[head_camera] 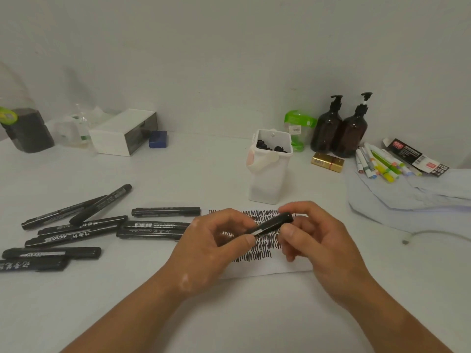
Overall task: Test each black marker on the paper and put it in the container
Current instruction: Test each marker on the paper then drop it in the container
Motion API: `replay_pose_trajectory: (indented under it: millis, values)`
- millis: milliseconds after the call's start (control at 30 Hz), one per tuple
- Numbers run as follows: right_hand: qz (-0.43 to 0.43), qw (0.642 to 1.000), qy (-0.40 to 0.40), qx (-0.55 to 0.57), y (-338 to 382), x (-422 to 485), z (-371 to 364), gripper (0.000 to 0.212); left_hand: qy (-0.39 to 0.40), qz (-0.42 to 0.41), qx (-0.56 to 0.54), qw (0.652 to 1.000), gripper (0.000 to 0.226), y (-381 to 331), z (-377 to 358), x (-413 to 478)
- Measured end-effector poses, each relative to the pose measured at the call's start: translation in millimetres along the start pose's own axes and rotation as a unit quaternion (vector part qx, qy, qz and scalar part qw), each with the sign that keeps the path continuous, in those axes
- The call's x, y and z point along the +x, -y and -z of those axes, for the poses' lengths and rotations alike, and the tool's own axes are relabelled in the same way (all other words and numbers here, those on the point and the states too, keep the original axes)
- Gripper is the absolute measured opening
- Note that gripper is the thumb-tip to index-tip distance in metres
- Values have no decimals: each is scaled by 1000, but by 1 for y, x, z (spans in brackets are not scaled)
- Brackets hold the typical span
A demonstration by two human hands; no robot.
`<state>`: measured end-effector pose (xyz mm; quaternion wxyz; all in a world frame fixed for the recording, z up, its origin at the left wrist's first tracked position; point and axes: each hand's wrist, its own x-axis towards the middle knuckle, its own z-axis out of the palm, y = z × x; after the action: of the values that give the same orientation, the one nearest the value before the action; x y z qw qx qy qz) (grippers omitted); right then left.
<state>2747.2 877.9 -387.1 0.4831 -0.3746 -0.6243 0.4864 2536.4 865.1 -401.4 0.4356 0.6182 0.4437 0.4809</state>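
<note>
While both hands pinch it, marker [272,223] hovers over paper [267,268].

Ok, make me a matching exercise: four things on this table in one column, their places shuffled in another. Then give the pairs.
Things:
1. held black marker
2. white container
3. gold box
4. blue box

Places:
a. in front of the brown pump bottles
b. beside the white drawer box, back left
c. gripped by left hand and right hand above the paper
d. upright just behind the paper

Pairs: 1-c, 2-d, 3-a, 4-b.
</note>
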Motion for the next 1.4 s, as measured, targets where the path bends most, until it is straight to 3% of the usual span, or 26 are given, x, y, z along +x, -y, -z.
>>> replay_pose_trajectory:
  millis: [167, 333, 467, 633, 733, 800, 1000, 1167, 1400]
  values:
    - [10, 1000, 0, -23, -6, 2, 0, 10, 18, 5, 58, 998, 16, 2, 0, -1]
    - [-2, 989, -148, 29, -10, 12, 36, 9, -12, 6, 127, 992, 10, 8, 11, 2]
    - [-10, 966, -255, 34, -10, 16, 63, 26, -46, -20, 212, 976, 8, 10, 15, 3]
    - [77, 944, -316, -54, 44, 41, 68, 17, -31, -54, 264, 962, 11, 9, 18, 2]
    - [140, 928, -294, -181, 89, 78, 65, 8, -18, -65, 276, 959, 12, 10, 21, 2]
    - [157, 910, -267, -274, 110, 107, 61, 12, -15, -64, 281, 958, 13, 10, 21, 3]
    - [116, 852, -130, -494, 116, 175, 40, 13, -13, -52, 273, 960, 13, 13, 24, 4]
    - [64, 793, -45, -604, 95, 204, 39, 17, -11, -60, 267, 962, 12, 14, 24, 3]
    - [35, 738, 19, -674, 73, 215, 36, 12, -4, -74, 269, 960, 11, 13, 24, 4]
